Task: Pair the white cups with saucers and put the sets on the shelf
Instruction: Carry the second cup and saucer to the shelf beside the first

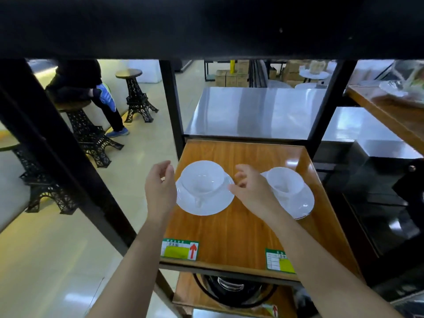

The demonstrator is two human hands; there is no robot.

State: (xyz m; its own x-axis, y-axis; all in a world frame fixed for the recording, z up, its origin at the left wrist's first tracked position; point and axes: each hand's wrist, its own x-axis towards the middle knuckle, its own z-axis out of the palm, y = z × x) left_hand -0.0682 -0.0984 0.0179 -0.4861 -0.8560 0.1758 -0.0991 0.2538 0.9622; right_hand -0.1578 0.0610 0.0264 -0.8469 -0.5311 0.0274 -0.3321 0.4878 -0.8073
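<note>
Two white cup-and-saucer sets stand on the wooden shelf (229,230). The left cup (203,176) sits in its saucer (206,206); the right cup (285,181) sits in its saucer (300,204), partly hidden by my right wrist. My left hand (159,187) hovers just left of the left saucer, fingers apart, holding nothing. On the other side of that saucer is my right hand (249,188), fingers spread and curled, fingertips close to the rim. Neither hand grips anything.
Black metal uprights (171,106) frame the shelf and a dark board (206,26) hangs overhead. Price labels (180,249) stick to the shelf's front edge. A dark round pan (231,292) lies on the lower shelf. A steel table (259,111) stands behind; a seated person and tower-shaped stools (137,97) at left.
</note>
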